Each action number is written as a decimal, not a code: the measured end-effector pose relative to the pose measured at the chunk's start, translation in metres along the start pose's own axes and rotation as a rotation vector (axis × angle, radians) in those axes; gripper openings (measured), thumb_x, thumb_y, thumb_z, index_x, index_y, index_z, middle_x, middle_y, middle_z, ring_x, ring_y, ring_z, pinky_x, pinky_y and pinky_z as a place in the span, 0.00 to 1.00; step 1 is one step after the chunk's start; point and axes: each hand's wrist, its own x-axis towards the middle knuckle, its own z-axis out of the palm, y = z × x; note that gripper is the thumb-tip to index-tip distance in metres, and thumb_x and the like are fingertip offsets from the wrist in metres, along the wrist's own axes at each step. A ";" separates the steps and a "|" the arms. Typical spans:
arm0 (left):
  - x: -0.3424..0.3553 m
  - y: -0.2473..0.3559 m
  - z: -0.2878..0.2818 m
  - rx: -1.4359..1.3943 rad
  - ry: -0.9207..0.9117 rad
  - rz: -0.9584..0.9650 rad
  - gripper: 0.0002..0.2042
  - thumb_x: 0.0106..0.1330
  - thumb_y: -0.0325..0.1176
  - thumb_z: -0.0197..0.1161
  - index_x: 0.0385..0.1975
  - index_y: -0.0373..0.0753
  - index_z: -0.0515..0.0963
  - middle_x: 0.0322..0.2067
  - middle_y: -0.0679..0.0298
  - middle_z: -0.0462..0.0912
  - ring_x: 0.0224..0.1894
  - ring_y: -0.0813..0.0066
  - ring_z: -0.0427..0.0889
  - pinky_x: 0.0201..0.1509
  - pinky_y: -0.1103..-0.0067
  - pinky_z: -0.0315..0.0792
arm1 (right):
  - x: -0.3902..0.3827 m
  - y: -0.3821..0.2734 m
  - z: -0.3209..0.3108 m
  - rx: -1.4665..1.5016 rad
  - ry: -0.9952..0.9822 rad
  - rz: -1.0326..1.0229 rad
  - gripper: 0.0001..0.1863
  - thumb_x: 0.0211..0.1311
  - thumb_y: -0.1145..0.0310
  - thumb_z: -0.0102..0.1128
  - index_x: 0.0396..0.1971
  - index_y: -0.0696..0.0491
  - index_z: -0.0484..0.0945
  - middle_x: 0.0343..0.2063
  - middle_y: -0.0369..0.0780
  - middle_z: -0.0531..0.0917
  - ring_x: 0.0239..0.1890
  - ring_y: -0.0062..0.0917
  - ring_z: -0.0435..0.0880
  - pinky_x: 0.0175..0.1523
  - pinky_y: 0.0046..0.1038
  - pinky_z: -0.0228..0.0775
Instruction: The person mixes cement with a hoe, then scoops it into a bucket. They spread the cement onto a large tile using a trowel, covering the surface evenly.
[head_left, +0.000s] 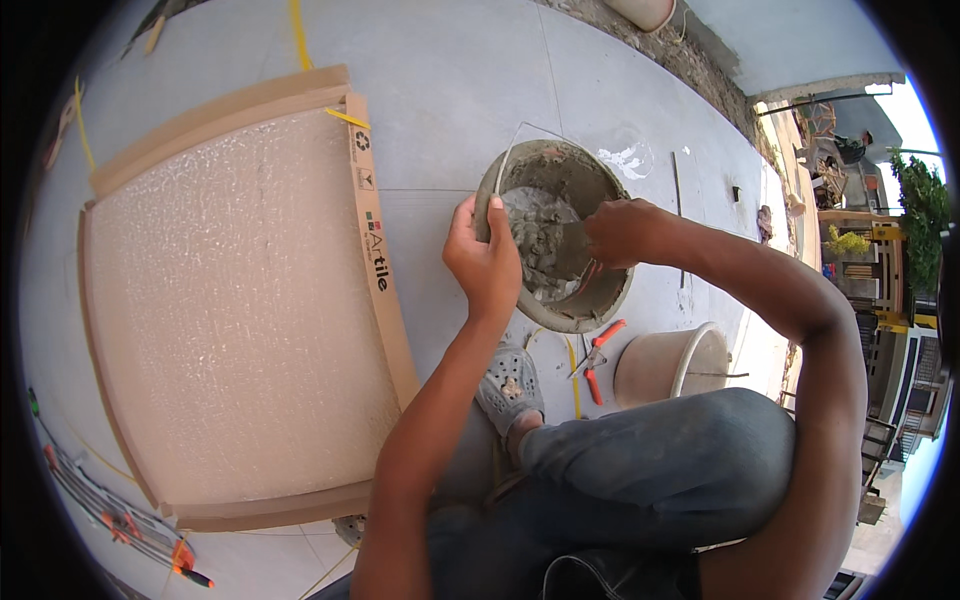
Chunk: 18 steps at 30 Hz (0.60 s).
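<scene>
A round bucket [600,305] caked with grey cement stands tilted before me, its thin wire handle raised at the far side. Wet, lumpy mortar [540,225] lies inside it. My left hand [483,250] grips the bucket's left rim, thumb on the inside edge and fingers around the outer wall. Over the right part of the bucket's mouth, my right hand [628,232] is closed in a fist, knuckles up. A mortar-coloured flat shape and a bit of orange-red show below that fist, but whatever it holds is mostly hidden.
A large tile pack [240,310] with cardboard edging and clear wrap lies at left. Red-handled pincers [597,362] and a pale bucket [650,368] are near my knee. Long tile-cutting tools [125,520] rest at lower left. Grey floor tiles [450,110] spread beyond.
</scene>
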 end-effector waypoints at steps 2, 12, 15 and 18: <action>-0.001 -0.001 0.000 0.010 0.007 0.003 0.15 0.74 0.37 0.61 0.46 0.28 0.81 0.35 0.63 0.85 0.38 0.79 0.80 0.45 0.77 0.75 | 0.008 -0.012 0.005 0.009 0.093 0.084 0.12 0.57 0.66 0.68 0.39 0.54 0.88 0.37 0.44 0.89 0.42 0.37 0.90 0.40 0.39 0.84; 0.002 -0.012 0.000 0.005 0.040 0.075 0.15 0.73 0.36 0.61 0.47 0.29 0.81 0.31 0.65 0.82 0.34 0.81 0.78 0.42 0.78 0.73 | -0.007 -0.018 -0.018 -0.213 0.018 0.122 0.12 0.64 0.64 0.61 0.43 0.48 0.88 0.39 0.40 0.89 0.44 0.33 0.90 0.40 0.38 0.84; 0.002 -0.008 0.001 0.019 0.053 0.094 0.14 0.73 0.36 0.61 0.47 0.28 0.81 0.31 0.64 0.83 0.35 0.80 0.79 0.42 0.77 0.74 | 0.007 -0.022 -0.014 -0.235 0.021 0.144 0.12 0.65 0.63 0.60 0.42 0.49 0.88 0.38 0.40 0.89 0.43 0.33 0.90 0.40 0.37 0.84; 0.001 -0.003 -0.006 0.016 0.067 0.086 0.14 0.73 0.35 0.61 0.46 0.28 0.80 0.33 0.62 0.84 0.36 0.78 0.80 0.43 0.77 0.74 | -0.012 -0.016 -0.031 -0.299 0.051 0.062 0.11 0.63 0.63 0.61 0.39 0.50 0.89 0.35 0.39 0.89 0.42 0.33 0.90 0.37 0.35 0.83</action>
